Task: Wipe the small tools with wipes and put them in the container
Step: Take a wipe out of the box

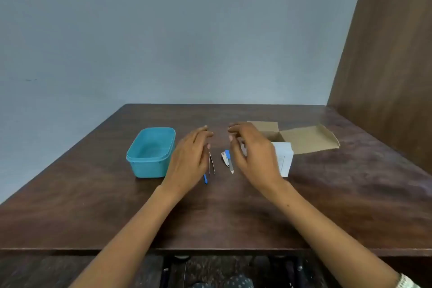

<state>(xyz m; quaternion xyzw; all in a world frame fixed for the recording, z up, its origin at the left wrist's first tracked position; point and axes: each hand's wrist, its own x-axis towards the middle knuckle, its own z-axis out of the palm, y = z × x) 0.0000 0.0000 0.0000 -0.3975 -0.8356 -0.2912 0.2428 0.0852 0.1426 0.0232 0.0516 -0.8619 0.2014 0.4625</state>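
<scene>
While both your hands hover over the desk [233, 222] with loosely spread fingers [205, 134] and nothing held, begin with what lies nearest: the blue-tipped tool [205, 179] peeking out by your left hand [189, 159], then the tweezers [211, 163] and the blue-and-white clipper [227, 161] between your palms. Send your right hand [253, 152] back to the open cardboard box [301, 139] just behind it for a wipe first (I cannot see the wipes themselves). Pinch each tool by one end, wipe along its length, then set it in the teal container [150, 153] at your left.
</scene>
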